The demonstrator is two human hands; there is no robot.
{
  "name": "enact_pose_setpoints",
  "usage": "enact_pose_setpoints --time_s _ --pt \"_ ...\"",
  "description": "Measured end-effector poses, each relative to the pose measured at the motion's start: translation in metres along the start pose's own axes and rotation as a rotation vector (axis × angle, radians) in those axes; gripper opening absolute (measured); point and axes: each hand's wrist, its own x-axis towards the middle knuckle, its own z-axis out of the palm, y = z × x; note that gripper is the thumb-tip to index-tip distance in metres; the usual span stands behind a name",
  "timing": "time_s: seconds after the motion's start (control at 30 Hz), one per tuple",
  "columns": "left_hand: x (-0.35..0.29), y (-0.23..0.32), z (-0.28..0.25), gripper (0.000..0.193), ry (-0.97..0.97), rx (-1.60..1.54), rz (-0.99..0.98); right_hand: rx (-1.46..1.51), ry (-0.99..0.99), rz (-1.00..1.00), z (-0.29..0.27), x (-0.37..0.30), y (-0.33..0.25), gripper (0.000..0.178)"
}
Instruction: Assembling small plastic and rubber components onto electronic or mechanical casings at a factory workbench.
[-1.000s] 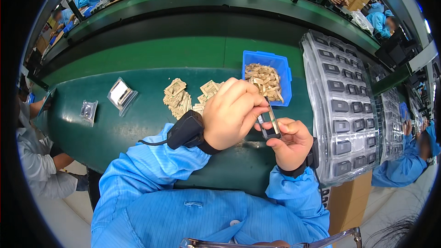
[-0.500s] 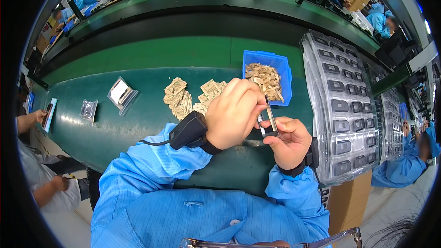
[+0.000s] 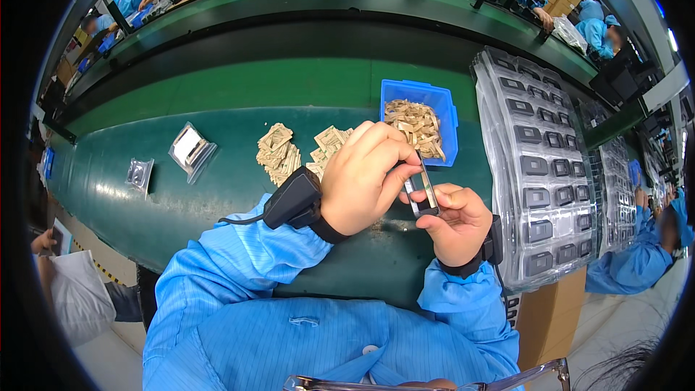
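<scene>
Between my two hands is a small dark rectangular frame point(image 3: 427, 208) with an open middle and pale strips along its long sides. My right hand point(image 3: 457, 224) pinches its near, lower end between thumb and fingers. My left hand point(image 3: 369, 181) is closed at the frame's far, upper end, thumb and fingertips pressed together there; whether a small piece sits under them is hidden. Just beyond the hands, a blue bin point(image 3: 452, 117) holds many small tan strips point(image 3: 416, 122). Left of my left hand lie two piles of thin tan frame-like pieces point(image 3: 278, 153), one partly covered by the hand.
Stacked clear trays point(image 3: 486, 123) of dark rectangular housings stand at the right, above a cardboard box point(image 3: 554, 318). Two clear bags point(image 3: 192, 150) with parts lie on the green table point(image 3: 203, 210) at left. A person point(image 3: 76, 282) is at the left edge; others work across the bench.
My hands hold nearly the same place, the left fingers shifting slightly at the frame's upper end. At the left, the person has drawn back from the table with a flat pale-edged item.
</scene>
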Motion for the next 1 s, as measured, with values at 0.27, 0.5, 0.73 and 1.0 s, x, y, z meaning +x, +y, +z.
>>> enact_pose_setpoints --time_s 0.27,0.5,0.73,1.0 --pt "-0.0020 0.0052 0.0030 0.018 0.032 0.047 0.019 0.031 0.000 -0.006 0.0004 0.0000 -0.0002 0.036" --pt "0.0002 0.0044 -0.0006 0.020 0.088 0.109 0.050 0.106 0.011 0.015 0.0022 0.0020 -0.0011 0.031" --pt "-0.0006 0.0038 -0.0002 0.022 0.064 0.112 0.114 0.168 0.027 0.010 0.0013 0.0016 -0.0009 0.030" --pt "-0.0015 0.0044 0.0018 0.019 0.035 0.113 0.054 0.103 0.008 0.014 0.0019 0.0007 -0.0008 0.032"
